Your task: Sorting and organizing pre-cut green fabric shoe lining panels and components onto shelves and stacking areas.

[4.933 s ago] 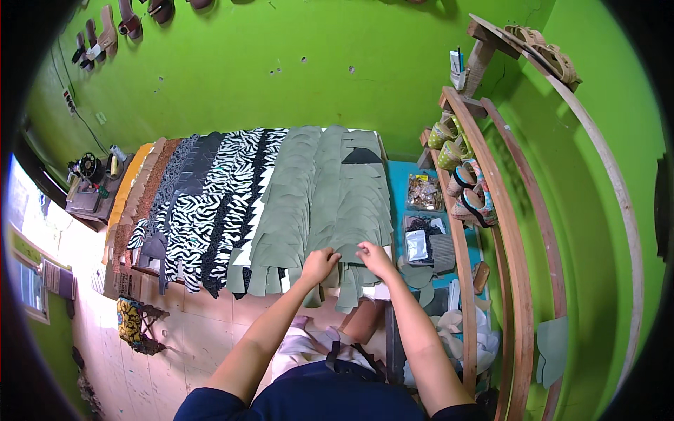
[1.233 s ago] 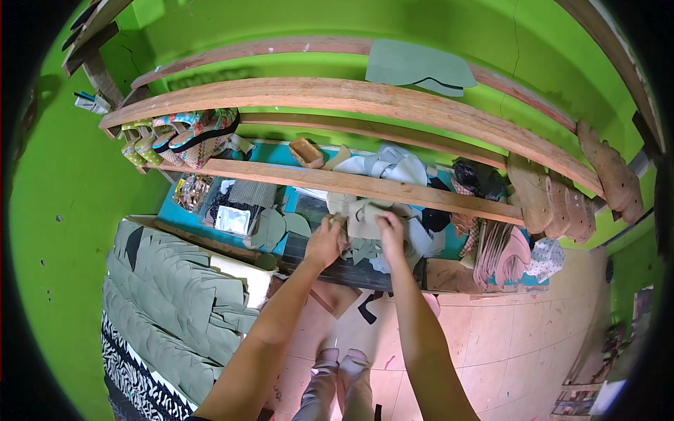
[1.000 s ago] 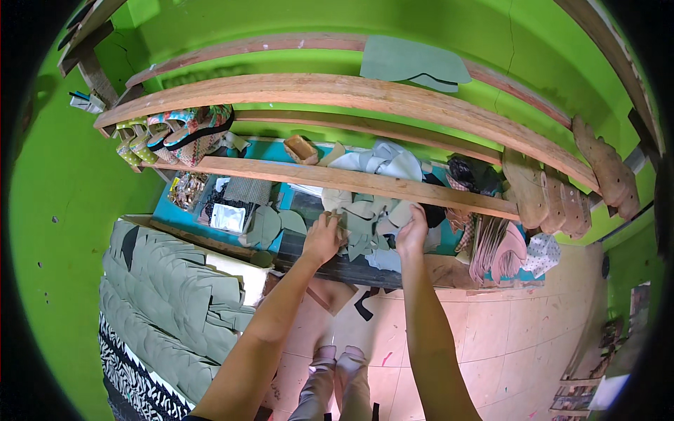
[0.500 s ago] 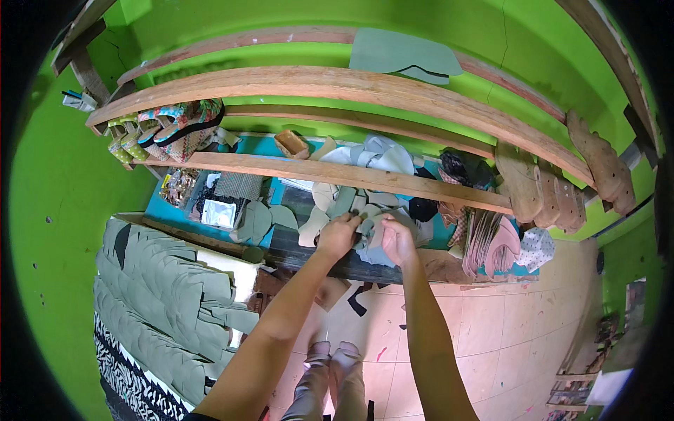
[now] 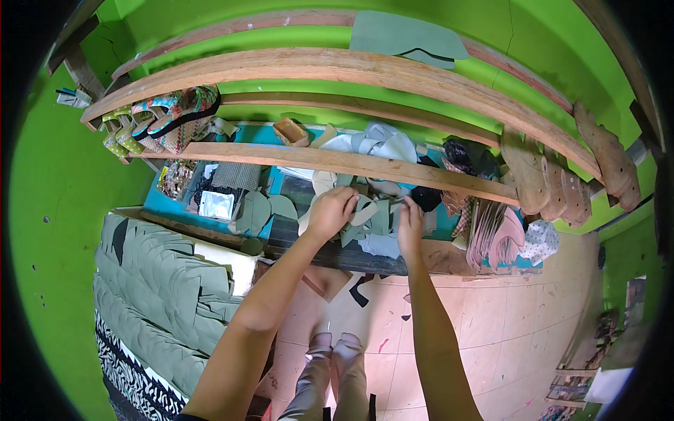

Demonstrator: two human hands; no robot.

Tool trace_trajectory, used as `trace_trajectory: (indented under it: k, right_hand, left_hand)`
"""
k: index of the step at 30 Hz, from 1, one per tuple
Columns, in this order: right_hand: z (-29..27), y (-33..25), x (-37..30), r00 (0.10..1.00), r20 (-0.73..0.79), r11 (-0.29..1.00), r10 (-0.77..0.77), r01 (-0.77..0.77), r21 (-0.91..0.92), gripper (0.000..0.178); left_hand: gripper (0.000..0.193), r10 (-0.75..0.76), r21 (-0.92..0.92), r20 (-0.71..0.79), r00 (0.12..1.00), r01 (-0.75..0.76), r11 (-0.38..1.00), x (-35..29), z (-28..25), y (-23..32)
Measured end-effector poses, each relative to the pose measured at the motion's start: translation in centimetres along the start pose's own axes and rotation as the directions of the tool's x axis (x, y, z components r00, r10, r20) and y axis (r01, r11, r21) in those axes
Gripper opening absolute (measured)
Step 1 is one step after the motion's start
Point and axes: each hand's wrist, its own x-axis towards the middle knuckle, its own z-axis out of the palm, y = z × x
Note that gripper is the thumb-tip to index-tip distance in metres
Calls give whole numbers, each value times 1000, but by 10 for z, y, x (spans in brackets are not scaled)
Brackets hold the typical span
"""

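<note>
My left hand (image 5: 333, 213) is closed, its fingertips pinching the edge of a grey-green cut piece (image 5: 363, 212) with a curved outline. To its right, my right hand (image 5: 411, 230) has its fingers bent together beside the same heap; what they hold, if anything, is hidden. Between and below the hands lie several overlapping grey-green cut pieces (image 5: 380, 223) of thin sheet material. A pale blue-grey piece (image 5: 380, 245) rests at the heap's near edge, on a dark board (image 5: 302, 245).
A wooden rail (image 5: 295, 156) crosses just beyond my hands, with sandals (image 5: 175, 126) at its left and wooden shoe lasts (image 5: 525, 179) at its right. Stacked green pieces (image 5: 161, 281) fill the left. Pink cut pieces (image 5: 502, 238) stand right.
My hands have moved apart, the left slightly left and up, the right a little right and up. More of the green pieces between them shows, and they lie differently.
</note>
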Motion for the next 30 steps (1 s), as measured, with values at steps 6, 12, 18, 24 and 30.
trace_trajectory:
  k: [6, 12, 18, 24, 30]
  right_hand:
    - [0, -60, -6, 950, 59, 900, -307, 309, -308, 52]
    - [3, -51, 4, 933, 106, 871, -343, 358, -336, 20]
    - [7, -24, 7, 982, -112, 873, -152, 80, -481, 17]
    - [6, -9, 21, 911, -163, 925, 378, -365, 107, 33]
    - [25, -23, 2, 972, 94, 886, -216, 236, -400, 37]
  left_hand:
    - [11, -13, 156, -189, 982, 43, 987, 5, -9, 9]
    - [10, 171, 213, -82, 982, -151, 965, 5, -14, 15]
    - [9, -53, 279, -232, 971, 118, 953, 2, -26, -12]
    - [13, -197, 133, -409, 891, 272, 953, -1, -44, -24]
    - [11, -72, 150, -184, 980, 101, 983, -7, -52, -9]
